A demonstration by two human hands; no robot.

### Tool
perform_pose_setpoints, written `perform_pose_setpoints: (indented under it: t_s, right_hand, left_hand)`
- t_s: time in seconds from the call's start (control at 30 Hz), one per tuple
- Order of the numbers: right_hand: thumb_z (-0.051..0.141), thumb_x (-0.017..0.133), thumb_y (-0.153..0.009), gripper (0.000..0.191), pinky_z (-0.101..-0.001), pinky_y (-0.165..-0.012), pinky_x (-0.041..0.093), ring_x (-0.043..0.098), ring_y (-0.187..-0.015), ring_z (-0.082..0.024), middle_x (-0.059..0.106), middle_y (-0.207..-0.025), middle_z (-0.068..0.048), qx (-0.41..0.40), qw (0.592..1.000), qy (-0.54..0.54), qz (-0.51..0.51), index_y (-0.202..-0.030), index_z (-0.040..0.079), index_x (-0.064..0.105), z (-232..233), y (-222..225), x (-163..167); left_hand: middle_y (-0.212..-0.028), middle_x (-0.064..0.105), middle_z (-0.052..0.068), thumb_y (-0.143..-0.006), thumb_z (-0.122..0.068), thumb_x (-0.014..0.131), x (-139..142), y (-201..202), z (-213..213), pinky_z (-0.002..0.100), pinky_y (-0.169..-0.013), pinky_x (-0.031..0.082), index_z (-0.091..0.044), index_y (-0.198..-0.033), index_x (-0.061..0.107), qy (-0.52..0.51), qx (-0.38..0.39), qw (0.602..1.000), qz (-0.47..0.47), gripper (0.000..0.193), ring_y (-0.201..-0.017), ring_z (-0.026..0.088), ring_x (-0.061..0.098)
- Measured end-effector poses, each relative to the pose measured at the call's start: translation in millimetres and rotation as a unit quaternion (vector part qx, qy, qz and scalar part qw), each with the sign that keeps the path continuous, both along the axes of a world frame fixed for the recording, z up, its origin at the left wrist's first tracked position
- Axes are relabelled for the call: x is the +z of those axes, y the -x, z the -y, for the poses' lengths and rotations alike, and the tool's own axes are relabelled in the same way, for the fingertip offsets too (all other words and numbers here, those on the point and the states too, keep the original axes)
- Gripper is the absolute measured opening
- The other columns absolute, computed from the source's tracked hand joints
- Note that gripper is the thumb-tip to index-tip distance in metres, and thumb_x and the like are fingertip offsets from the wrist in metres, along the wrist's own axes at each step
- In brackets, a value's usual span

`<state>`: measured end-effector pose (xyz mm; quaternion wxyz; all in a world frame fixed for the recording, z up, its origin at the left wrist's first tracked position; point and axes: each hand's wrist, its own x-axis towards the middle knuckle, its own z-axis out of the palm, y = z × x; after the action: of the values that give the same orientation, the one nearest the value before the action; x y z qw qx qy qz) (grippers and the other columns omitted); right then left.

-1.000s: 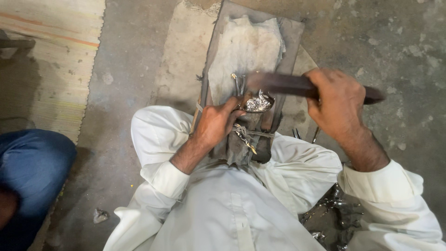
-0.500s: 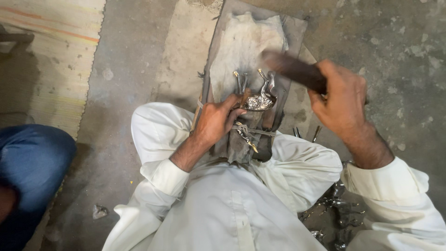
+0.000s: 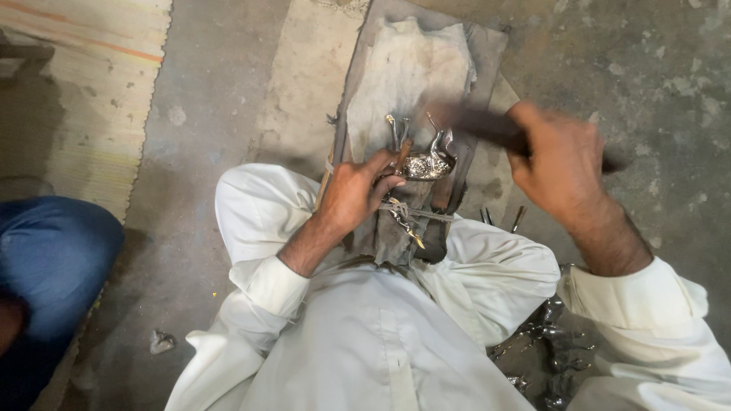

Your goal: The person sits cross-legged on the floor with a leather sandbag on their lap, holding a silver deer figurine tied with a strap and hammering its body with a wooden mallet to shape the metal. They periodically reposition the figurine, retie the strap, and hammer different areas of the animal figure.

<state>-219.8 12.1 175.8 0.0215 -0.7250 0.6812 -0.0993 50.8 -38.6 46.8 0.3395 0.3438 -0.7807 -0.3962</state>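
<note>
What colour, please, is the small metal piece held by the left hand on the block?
Shiny silver, clearest in the head view: the small shiny metal piece under the left hand.

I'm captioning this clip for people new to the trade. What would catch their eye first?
First the shiny metal figure at centre, pressed onto a worn board by the left hand. Just right of it, the right hand grips a dark, blurred tool above the figure. More shiny metal pieces lie heaped at lower right.

No packages, labels, signs or screens showed anywhere in this view; nothing printed or wrapped lay on the floor or the work surface.
</note>
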Motion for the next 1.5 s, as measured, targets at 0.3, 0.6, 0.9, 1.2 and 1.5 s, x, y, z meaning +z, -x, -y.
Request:
perform_pose_setpoints:
  t_s: [0.3,0.6,0.9,1.2,1.5]
  right_hand:
    - [0.006,0.077,-0.083,0.033,-0.0472,-0.078,0.052,0.069,-0.091,-0.037,0.069,-0.095,-0.013,0.003,1.0,-0.011,-0.018,-0.113,0.008,0.064,4,1,2]
    - [0.006,0.08,-0.072,0.038,-0.0474,-0.074,0.05,0.067,-0.091,-0.036,0.068,-0.093,-0.01,0.044,0.991,0.0,-0.124,-0.107,0.012,0.066,8,-5,7]
    - [0.004,0.079,-0.076,0.036,-0.0471,-0.075,0.05,0.068,-0.092,-0.035,0.068,-0.094,-0.012,0.027,0.995,0.007,-0.096,-0.109,0.011,0.065,7,-2,-2]
    - [0.009,0.079,-0.082,0.032,-0.0482,-0.072,0.05,0.067,-0.085,-0.037,0.066,-0.086,-0.013,-0.032,0.998,-0.007,-0.053,-0.11,0.009,0.063,9,-6,-3]
    - [0.007,0.077,-0.088,0.029,-0.0477,-0.075,0.049,0.066,-0.086,-0.038,0.065,-0.089,-0.014,-0.01,0.999,0.027,0.02,-0.114,0.009,0.065,6,-5,-9]
  left_hand:
    - [-0.09,0.077,0.015,-0.092,-0.019,0.077,5,-4,7,0.041,-0.066,0.058,-0.007,-0.117,0.064,-0.041,-0.008,0.999,0.017,0.031,-0.081,0.033,0.076]
    - [-0.09,0.077,0.015,-0.092,-0.021,0.077,3,-7,13,0.04,-0.067,0.058,-0.007,-0.115,0.064,-0.045,-0.03,0.999,0.0,0.03,-0.082,0.033,0.077]
    - [-0.085,0.076,0.015,-0.091,-0.022,0.078,3,-12,18,0.042,-0.065,0.056,-0.007,-0.113,0.065,-0.06,-0.05,0.997,0.011,0.029,-0.078,0.034,0.075]
    - [-0.087,0.074,0.017,-0.091,-0.016,0.079,7,-15,23,0.039,-0.066,0.055,-0.006,-0.117,0.065,-0.069,-0.083,0.994,-0.015,0.032,-0.081,0.032,0.076]
    - [-0.092,0.077,0.015,-0.09,-0.015,0.079,3,-19,30,0.038,-0.069,0.057,-0.007,-0.123,0.066,-0.085,-0.097,0.992,0.0,0.035,-0.086,0.029,0.078]
